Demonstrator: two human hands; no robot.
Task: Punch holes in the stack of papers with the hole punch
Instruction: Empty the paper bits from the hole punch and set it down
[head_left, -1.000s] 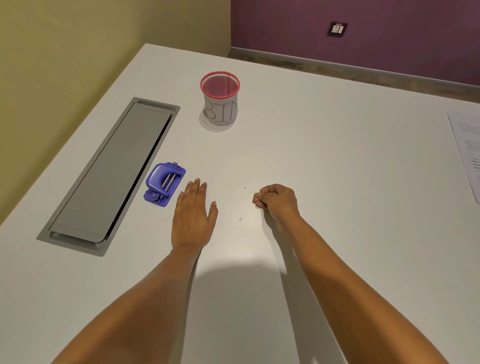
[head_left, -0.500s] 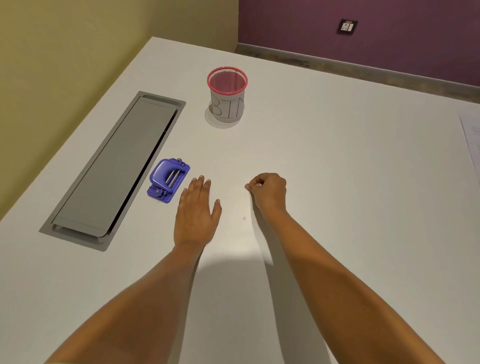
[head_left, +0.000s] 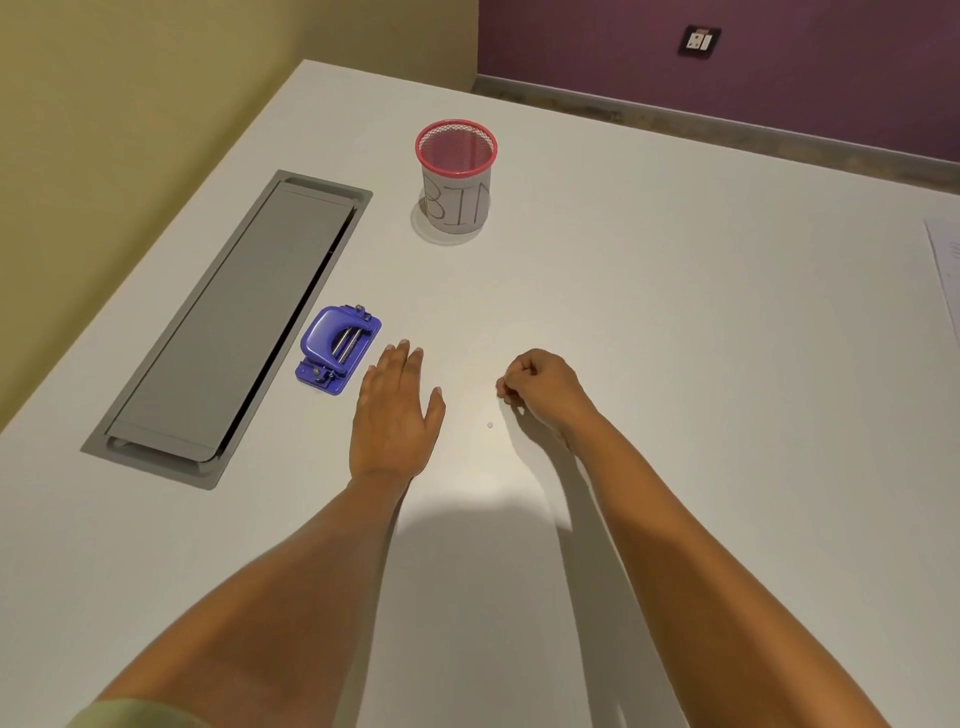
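Observation:
The blue hole punch (head_left: 337, 349) lies on the white table (head_left: 675, 364), just left of my left hand (head_left: 397, 415). That hand rests flat on the table with straight fingers, a small gap from the punch. My right hand (head_left: 540, 387) is curled, its fingertips pinched together low over the table where a small paper dot lay; the dot itself is hidden in the fingers. Another white paper dot (head_left: 490, 425) lies between my hands. Only the edge of the stack of papers (head_left: 946, 270) shows at the far right.
A red mesh cup marked BIN (head_left: 457, 176) stands further back on the table. A long grey cable hatch (head_left: 234, 322) is set into the table left of the punch. A yellow wall borders the table's left side.
My right hand moved left to the upper paper dot and closed its fingertips on it; that dot no longer shows on the table. My left hand has stayed flat.

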